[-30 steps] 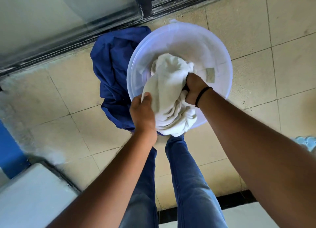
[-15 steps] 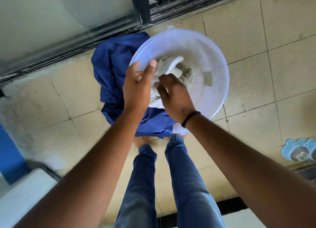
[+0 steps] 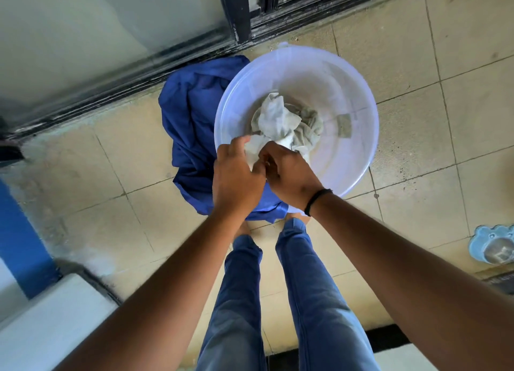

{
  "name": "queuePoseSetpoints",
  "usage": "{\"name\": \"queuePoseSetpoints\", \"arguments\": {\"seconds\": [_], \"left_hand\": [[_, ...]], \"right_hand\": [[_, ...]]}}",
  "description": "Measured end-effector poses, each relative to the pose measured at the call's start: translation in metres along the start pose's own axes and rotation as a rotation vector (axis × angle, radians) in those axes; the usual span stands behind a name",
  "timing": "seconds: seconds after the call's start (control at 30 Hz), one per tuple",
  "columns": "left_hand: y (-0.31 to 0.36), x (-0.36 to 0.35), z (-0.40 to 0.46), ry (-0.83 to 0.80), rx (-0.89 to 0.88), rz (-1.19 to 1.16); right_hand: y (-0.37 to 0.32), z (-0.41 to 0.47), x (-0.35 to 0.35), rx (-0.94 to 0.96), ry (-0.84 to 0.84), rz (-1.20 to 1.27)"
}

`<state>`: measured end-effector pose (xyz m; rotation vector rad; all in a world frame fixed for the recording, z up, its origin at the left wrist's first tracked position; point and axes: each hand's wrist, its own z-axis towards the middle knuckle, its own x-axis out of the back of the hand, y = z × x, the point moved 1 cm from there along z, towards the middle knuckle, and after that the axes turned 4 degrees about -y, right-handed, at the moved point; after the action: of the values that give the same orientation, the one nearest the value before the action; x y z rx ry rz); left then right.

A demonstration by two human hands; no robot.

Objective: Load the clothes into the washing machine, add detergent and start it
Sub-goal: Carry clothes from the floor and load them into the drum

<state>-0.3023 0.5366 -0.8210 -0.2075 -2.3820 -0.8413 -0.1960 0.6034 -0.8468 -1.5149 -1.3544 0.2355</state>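
A translucent white plastic bucket (image 3: 358, 114) stands on the tiled floor in front of my feet. Inside it lies a crumpled white cloth (image 3: 278, 117) with a greyish piece beside it. A blue garment (image 3: 189, 131) is heaped on the floor against the bucket's left side. My left hand (image 3: 236, 176) and my right hand (image 3: 289, 176) meet over the bucket's near rim. Both pinch the near edge of the white cloth. A black band circles my right wrist.
A white appliance top (image 3: 50, 326) shows at the lower left, next to a blue panel (image 3: 19, 242). A dark sliding door track (image 3: 139, 73) runs behind the bucket. A light blue pet bowl (image 3: 495, 245) sits at the right edge. My jeans-clad legs stand below.
The large white cloth that both hands held a second ago is gone from them. The hands came back over the bucket's near rim and closed on the smaller white cloth inside.
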Motion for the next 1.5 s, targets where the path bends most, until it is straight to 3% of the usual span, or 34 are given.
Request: {"name": "queuePoseSetpoints", "arguments": {"seconds": [0.17,0.27,0.37,0.47,0.6,0.67,0.77,0.87,1.07,1.2,1.33,1.5], "left_hand": [[-0.011,0.014,0.009,-0.29,0.203,-0.421],[-0.017,0.018,0.005,-0.144,-0.034,-0.208],[-0.005,0.026,-0.014,0.043,-0.272,-0.169],[0.012,0.043,-0.041,0.112,-0.404,-0.045],[0.039,0.079,-0.093,0.223,-0.532,0.14],[0.053,0.106,-0.118,0.248,-0.593,0.169],[0.071,0.149,-0.148,0.184,-0.689,0.16],[0.079,0.181,-0.178,0.141,-0.596,0.08],[0.083,0.222,-0.209,0.285,-0.287,0.046],[0.102,0.231,-0.223,0.308,-0.218,-0.025],[0.138,0.243,-0.237,0.348,-0.223,-0.21],[0.172,0.256,-0.238,0.395,-0.179,-0.257]], "right_hand": [[-0.015,-0.003,0.007,0.083,0.075,0.126],[-0.014,-0.008,0.005,0.089,0.115,0.102],[-0.02,-0.016,-0.002,0.07,0.192,0.104],[-0.035,-0.025,0.003,-0.047,0.284,0.155],[-0.066,-0.038,0.023,-0.066,0.102,-0.196],[-0.088,-0.054,0.042,-0.061,0.113,-0.425],[-0.124,-0.084,0.079,-0.107,0.212,-0.506],[-0.157,-0.113,0.108,-0.112,0.233,-0.482],[-0.208,-0.165,0.149,-0.021,0.49,-0.052],[-0.223,-0.181,0.166,0.098,0.521,-0.114],[-0.222,-0.19,0.187,0.146,0.419,-0.185],[-0.224,-0.197,0.204,0.256,0.104,-0.369]]}}
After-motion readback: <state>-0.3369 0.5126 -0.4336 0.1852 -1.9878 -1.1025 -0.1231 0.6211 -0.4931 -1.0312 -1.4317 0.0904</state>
